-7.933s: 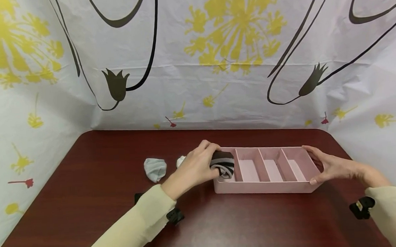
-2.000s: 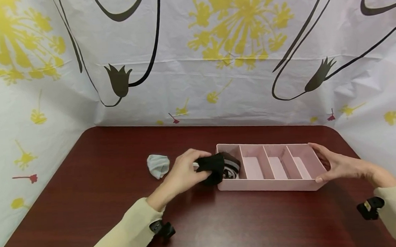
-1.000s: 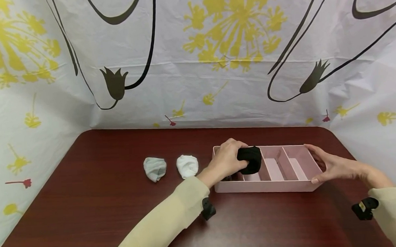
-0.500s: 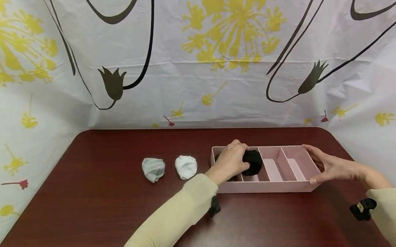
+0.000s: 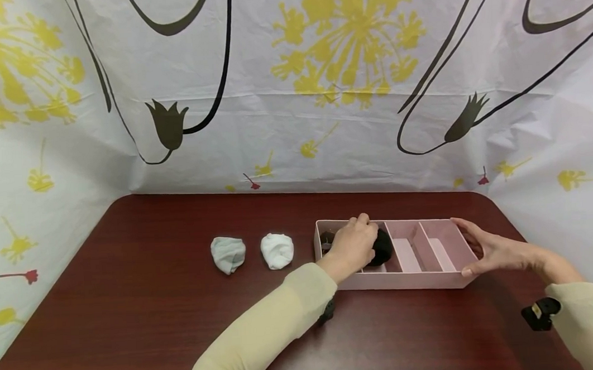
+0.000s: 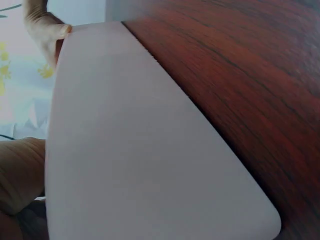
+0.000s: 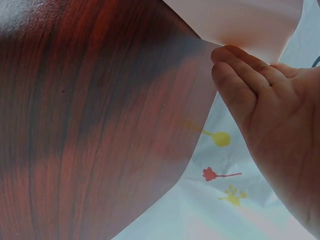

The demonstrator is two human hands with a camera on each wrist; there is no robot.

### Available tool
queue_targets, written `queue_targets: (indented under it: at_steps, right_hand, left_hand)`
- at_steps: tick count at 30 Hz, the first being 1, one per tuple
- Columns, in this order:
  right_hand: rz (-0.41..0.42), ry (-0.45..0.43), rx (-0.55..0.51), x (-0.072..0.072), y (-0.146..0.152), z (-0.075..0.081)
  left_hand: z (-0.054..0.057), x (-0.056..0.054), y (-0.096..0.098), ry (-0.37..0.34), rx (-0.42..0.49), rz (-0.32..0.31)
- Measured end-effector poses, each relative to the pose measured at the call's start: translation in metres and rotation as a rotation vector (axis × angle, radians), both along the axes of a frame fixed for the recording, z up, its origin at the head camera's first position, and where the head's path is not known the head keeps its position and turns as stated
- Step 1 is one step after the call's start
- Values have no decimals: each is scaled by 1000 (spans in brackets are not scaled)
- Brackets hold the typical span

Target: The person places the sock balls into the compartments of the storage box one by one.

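Note:
My left hand [image 5: 351, 249] reaches into the second compartment from the left of a pink divided box [image 5: 407, 281], its curled fingers at a black rolled-up sock [image 5: 382, 247] partly hidden behind them. A dark striped rolled sock [image 5: 326, 239] lies in the leftmost compartment, mostly covered by that hand. The box's right end is gripped by my right hand [image 5: 498, 252], thumb at the front corner and fingers along the end wall. In the right wrist view these fingers [image 7: 237, 80] press against the pink wall. The left wrist view is mostly filled by the box's long side.
Left of the box, a white balled sock [image 5: 277, 251] and a pale grey one [image 5: 228, 254] sit on the dark red wooden table [image 5: 132, 305]. The box's two right compartments show bare floors. A patterned white sheet [image 5: 251, 98] hangs behind the table.
The striped sock went into the leftmost compartment earlier. My left hand then carried the black sock rightward over the box and has lowered it into the second compartment. My right hand keeps its grip.

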State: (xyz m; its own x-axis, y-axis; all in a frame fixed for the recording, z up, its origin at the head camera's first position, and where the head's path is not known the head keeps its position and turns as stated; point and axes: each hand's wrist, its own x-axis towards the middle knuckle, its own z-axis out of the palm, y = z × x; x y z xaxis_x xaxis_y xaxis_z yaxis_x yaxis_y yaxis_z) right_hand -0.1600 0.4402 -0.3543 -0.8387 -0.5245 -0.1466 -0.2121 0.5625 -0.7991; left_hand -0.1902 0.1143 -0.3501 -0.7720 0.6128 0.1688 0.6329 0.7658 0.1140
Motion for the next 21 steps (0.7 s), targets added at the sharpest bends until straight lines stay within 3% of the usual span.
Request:
queue_targets:
  at_steps: [7, 21]
  right_hand:
    - [20, 3, -20, 2, 1, -2]
    - [1, -1, -2, 0, -1, 1]
  left_hand:
    - [-5, 1, 7, 61, -88, 9]
    - [-10, 4, 10, 126, -131, 38]
